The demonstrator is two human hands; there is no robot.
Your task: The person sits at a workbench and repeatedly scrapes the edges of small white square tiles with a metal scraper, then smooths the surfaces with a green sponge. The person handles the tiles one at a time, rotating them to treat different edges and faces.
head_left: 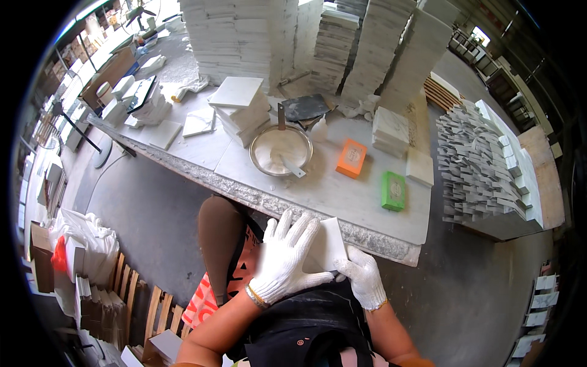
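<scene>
Both hands wear white knitted gloves. A pale square tile (328, 246) tilts above my lap, just off the table's front edge. My left hand (286, 257) lies with fingers spread, its inner side over the tile's left part. My right hand (362, 275) grips the tile's lower right corner, with the thumb on its face. Beyond the hands, a round metal pan (269, 148) holds whitish material. A scraper blade (293, 167) rests in it, and a dark handle (281, 115) stands at its far rim.
An orange box (351, 158) and a green box (393, 191) lie on the stone table (238, 177), right of the pan. Tile stacks (235, 110) stand behind. More tiles (480, 165) crowd a bench at right; wooden pallets (156, 312) lie at lower left.
</scene>
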